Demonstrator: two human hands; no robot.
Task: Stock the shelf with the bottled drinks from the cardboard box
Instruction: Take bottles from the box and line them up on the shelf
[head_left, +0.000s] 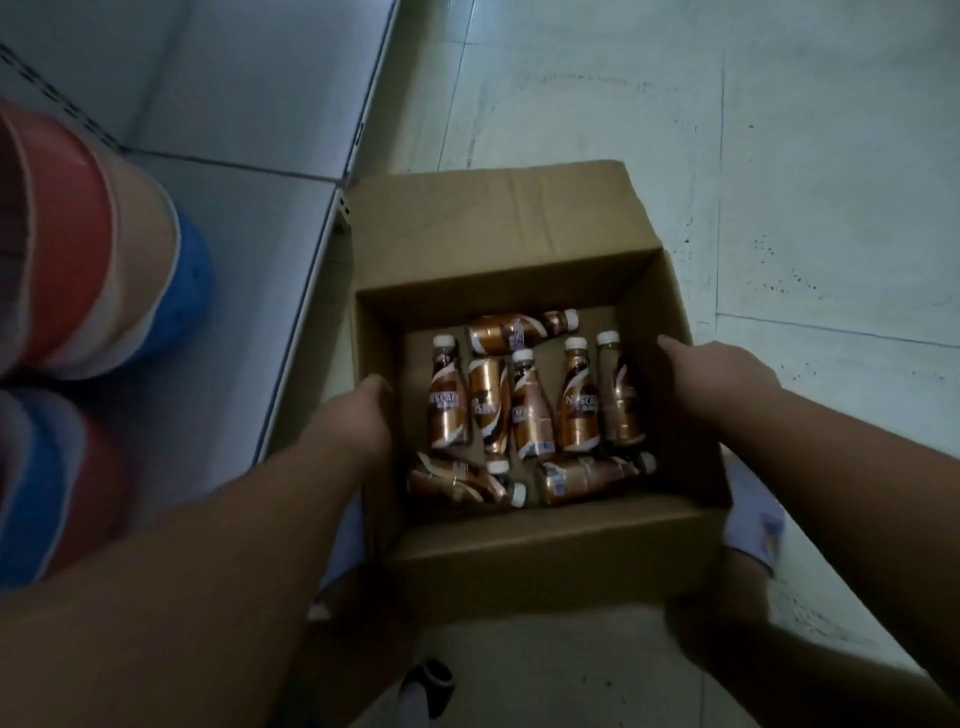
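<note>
Head camera view, looking straight down at two bare forearms reaching to an open cardboard box (540, 540) on the floor. Fingers of the left hand (358, 415) are curled over the box's nine o'clock wall and clamp it; the fingertips are hidden inside, so how firmly they press cannot be told. The right hand (717, 374) lies along the three o'clock wall, its fingers (670, 345) stretched forward over the rim and pressed to the cardboard. Neither hand holds a bottle. This two-sided hold looks meant to steady or shift the box before picking begins.

Inside, bronze-brown bottled coffee drinks (530, 410) with white caps lie flat on the box bottom: five side by side in the middle, one crosswise at twelve o'clock, and two or three more crosswise at six o'clock. They lie loose, with bare cardboard showing between them. The far flap (493, 223) is folded outward at twelve o'clock.

At nine to eleven o'clock, a pale metal shelf (223, 156) stands just beside the box, with no bottles on the part in view. Blurred red and blue rounded containers (88, 244) fill the extreme nine o'clock edge. Grey, scuffed floor tiles (779, 156) spread from twelve to three o'clock. The room is dim.
</note>
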